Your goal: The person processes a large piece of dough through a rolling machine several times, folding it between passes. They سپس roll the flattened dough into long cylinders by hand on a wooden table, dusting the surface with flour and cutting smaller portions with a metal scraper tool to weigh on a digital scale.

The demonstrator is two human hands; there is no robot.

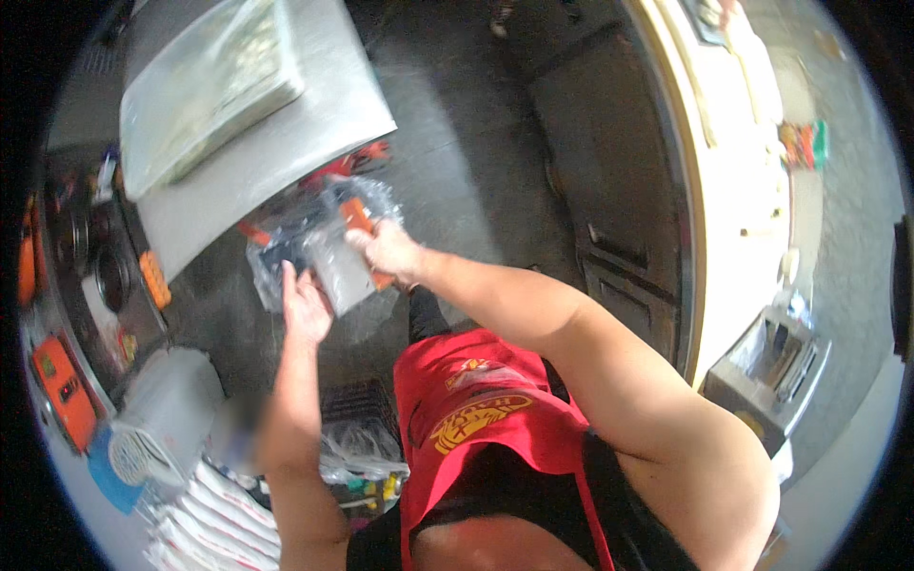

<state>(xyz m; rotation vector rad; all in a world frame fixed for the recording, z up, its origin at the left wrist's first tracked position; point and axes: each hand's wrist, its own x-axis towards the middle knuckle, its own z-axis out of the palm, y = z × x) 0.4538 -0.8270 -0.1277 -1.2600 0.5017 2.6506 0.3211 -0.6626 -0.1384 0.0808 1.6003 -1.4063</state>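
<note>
My right hand grips the orange handle of what looks like a wide bench scraper. Its grey, flat blade points down and to the left, slightly blurred. Beside the blade's left edge, my left hand is raised with its fingers apart; whether it touches the blade is unclear. Just beyond both hands is crumpled clear plastic around dark and orange things that are too blurred to name.
A metal worktable at upper left bears a large plastic-covered slab. At left are a grey bin, an orange-fronted appliance and stacked white packages. A pale counter over dark cabinets runs along the right.
</note>
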